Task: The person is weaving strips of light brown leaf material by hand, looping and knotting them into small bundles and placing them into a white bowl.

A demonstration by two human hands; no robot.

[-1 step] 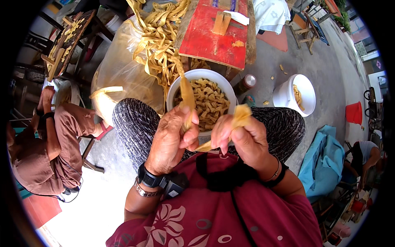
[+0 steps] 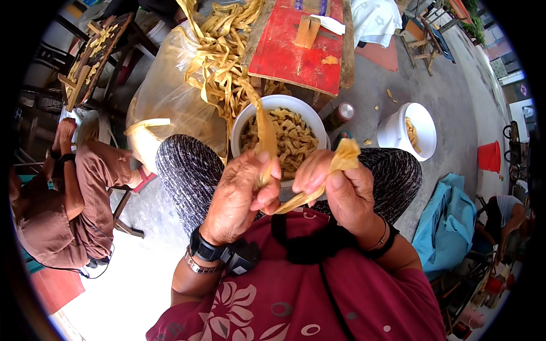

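A long, soft yellow-tan strip [image 2: 265,126], resembling tofu skin, runs down from a heap of similar strips [image 2: 219,62] into my left hand [image 2: 239,190], whose fingers are closed around it. My right hand [image 2: 344,193] pinches another part of the strip between thumb and fingers. One end sticks up above the right thumb, and a stretch of strip slants down between the two hands. Just beyond both hands, between my knees, stands a white bucket [image 2: 238,128] holding many short, folded yellow-brown pieces [image 2: 290,139].
A red board [image 2: 284,62] on a wooden bench carries a wooden block [image 2: 307,31]. Clear plastic sheeting [image 2: 170,85] lies under the heap. A metal flask [image 2: 343,112] and a second white bucket [image 2: 392,128] stand to the right. Another person [image 2: 68,193] sits at the left.
My right hand and the strip end in it have shifted slightly right and up. My left hand has moved a little to the right, still gripping the strip.
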